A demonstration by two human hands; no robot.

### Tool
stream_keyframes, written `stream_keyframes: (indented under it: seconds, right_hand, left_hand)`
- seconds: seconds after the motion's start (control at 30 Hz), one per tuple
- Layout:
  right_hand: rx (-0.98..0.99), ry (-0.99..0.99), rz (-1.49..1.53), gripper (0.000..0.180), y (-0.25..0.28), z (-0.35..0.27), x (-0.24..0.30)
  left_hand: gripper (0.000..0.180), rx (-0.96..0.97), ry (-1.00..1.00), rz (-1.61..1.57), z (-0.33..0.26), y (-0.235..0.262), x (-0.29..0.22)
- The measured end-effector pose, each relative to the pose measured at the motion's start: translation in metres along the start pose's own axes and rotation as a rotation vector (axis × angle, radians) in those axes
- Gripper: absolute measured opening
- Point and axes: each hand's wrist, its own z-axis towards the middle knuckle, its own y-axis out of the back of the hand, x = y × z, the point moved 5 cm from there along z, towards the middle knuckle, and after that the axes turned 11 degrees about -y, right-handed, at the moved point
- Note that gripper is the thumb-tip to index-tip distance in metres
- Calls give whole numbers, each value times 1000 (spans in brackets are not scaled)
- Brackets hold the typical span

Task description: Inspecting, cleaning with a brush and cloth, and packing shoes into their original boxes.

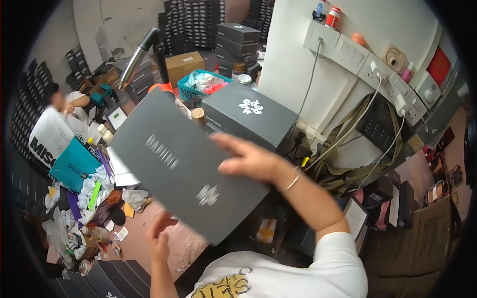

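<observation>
With right hand fingers spread flat on the dark box lid, left hand open beneath, steady support looked wise.

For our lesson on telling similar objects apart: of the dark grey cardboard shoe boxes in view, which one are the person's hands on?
The large flat dark grey box lid, tilted in the foreground: right hand on its upper edge, left hand under its lower edge. The closed box behind is untouched.

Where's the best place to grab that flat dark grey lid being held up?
Probably by its two opposite edges. The lid is a broad, thin panel tilted in the air, so a one-edge pinch would likely let it swing. The right hand is at its right edge, and the left hand comes from below near the lower edge.
</observation>
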Motion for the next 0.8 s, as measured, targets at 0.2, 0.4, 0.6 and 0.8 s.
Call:
stream_keyframes:
  seconds: [0.2,0.4,0.6,0.8]
  right_hand:
    - [-338,-209,-521,50,193,-34,47]
    - [-516,586,-880,23,15,-34,61]
    - [587,288,-619,52,-276,-2,-113]
    - [809,84,-110,91,-502,-6,-119]
  left_hand:
    - [40,316,-90,182,15,-93,-18]
    - [30,-260,66,775,-81,68,-91]
    - [58,-159,699,1794,-219,250,-197]
    - [51,-320,767,1952,-301,255,-188]
